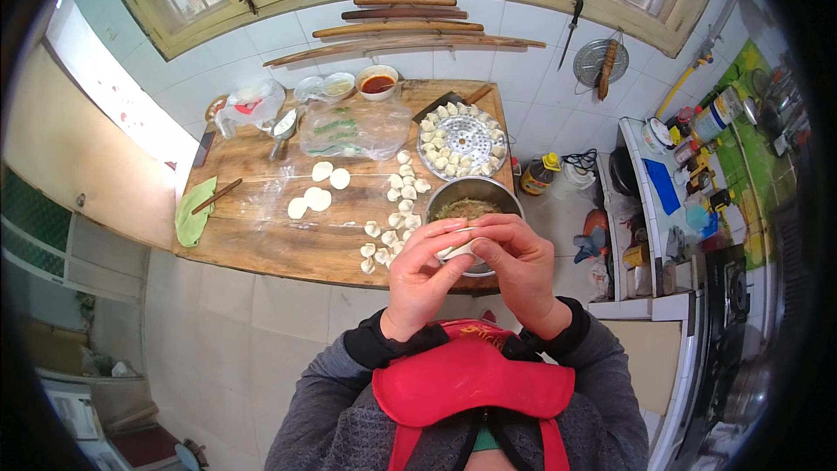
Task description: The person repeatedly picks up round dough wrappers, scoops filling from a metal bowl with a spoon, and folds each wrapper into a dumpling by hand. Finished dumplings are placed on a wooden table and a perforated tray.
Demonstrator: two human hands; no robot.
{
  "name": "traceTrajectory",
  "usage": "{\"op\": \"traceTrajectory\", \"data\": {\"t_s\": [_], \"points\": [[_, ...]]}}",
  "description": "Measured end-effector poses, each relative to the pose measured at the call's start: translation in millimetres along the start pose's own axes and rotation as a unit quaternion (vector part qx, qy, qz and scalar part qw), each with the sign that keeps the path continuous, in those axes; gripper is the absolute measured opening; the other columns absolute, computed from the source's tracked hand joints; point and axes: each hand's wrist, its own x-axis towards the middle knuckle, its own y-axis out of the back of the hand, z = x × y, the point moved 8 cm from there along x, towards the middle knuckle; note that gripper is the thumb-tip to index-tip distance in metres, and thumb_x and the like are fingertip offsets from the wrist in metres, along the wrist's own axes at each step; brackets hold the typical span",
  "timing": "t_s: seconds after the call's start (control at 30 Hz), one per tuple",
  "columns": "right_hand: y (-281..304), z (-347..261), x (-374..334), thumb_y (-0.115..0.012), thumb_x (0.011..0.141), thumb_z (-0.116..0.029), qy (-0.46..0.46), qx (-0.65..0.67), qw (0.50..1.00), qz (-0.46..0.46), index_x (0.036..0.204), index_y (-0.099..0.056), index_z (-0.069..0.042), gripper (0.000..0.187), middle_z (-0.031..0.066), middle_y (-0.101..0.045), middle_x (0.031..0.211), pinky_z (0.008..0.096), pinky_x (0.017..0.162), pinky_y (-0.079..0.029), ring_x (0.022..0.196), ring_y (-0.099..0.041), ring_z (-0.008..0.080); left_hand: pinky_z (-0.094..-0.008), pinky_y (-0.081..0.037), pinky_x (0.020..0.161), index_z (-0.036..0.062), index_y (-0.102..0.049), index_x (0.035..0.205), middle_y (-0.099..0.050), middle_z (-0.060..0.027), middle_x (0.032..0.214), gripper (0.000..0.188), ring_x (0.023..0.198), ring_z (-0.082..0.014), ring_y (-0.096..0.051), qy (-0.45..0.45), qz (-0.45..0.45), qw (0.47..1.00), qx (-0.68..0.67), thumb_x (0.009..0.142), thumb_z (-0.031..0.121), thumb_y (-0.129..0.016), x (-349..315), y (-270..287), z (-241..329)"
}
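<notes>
A dumpling (457, 248) in a white wrapper is held up between my two hands, in front of the metal bowl. My left hand (420, 272) is closed around its left side. The fingers and thumb of my right hand (516, 263) pinch its right edge. Behind them stands the steel bowl (515, 201) with minced filling (469, 208) in it. Several folded dumplings (404, 183) lie on the wooden table to the left of the bowl. Flat round wrappers (318, 200) rest farther left.
A perforated metal tray (466, 141) ringed with dumplings sits at the table's far right. Behind the wrappers lies a clear plastic sheet (357, 129), near a bowl of red sauce (377, 84). A green cloth (193, 214) with a thin stick is at the left edge. A dark bottle (540, 174) stands right of the table.
</notes>
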Motion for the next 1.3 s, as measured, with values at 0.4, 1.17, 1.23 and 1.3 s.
{"op": "traceTrajectory", "data": {"t_s": [0.4,1.17,1.23,1.3], "points": [[-3.3,7.1,-1.2,-0.070,0.087,0.004,-0.004,0.142,0.990,-0.020,0.116,-0.063,-0.001,0.030,0.0078,-0.066,0.111,0.0266,0.088,-0.051,0.103,-0.063,0.0145,-0.0313,-0.050,0.095,0.0018,-0.058,0.127,-0.065,-0.0146,0.122,0.038,0.112,-0.0207,-0.062,0.055,0.040,0.992,-0.109,0.090,-0.004,-0.066,-1.3,1.9,-3.5],[4.0,-37.2,2.7,-0.082,0.072,-0.004,0.301,-0.202,0.932,0.030,0.099,-0.065,-0.003,0.032,0.0119,-0.066,0.106,0.0377,0.085,-0.052,0.095,-0.064,0.0268,-0.0326,-0.052,0.092,0.0073,-0.058,0.126,-0.068,-0.0122,0.114,0.038,0.115,-0.0290,-0.062,0.117,0.056,0.898,-0.420,0.091,-0.007,-0.062,18.0,-0.3,-26.1],[4.0,-34.8,3.8,-0.080,0.075,-0.001,0.290,-0.189,0.938,0.018,0.097,-0.064,-0.001,0.027,0.0128,-0.066,0.104,0.0356,0.085,-0.050,0.097,-0.062,0.0261,-0.0306,-0.053,0.089,0.0074,-0.058,0.126,-0.067,-0.0125,0.115,0.038,0.115,-0.0283,-0.063,0.123,0.055,0.899,-0.416,0.091,-0.007,-0.063,18.3,-0.8,-27.7],[4.0,-31.6,5.0,-0.078,0.077,0.002,0.281,-0.180,0.943,0.009,0.097,-0.064,0.000,0.025,0.0132,-0.065,0.103,0.0344,0.084,-0.050,0.097,-0.061,0.0254,-0.0283,-0.053,0.086,0.0074,-0.058,0.126,-0.067,-0.0128,0.115,0.038,0.114,-0.0274,-0.063,0.132,0.053,0.900,-0.412,0.091,-0.006,-0.063,18.3,-0.9,-29.5]]}}
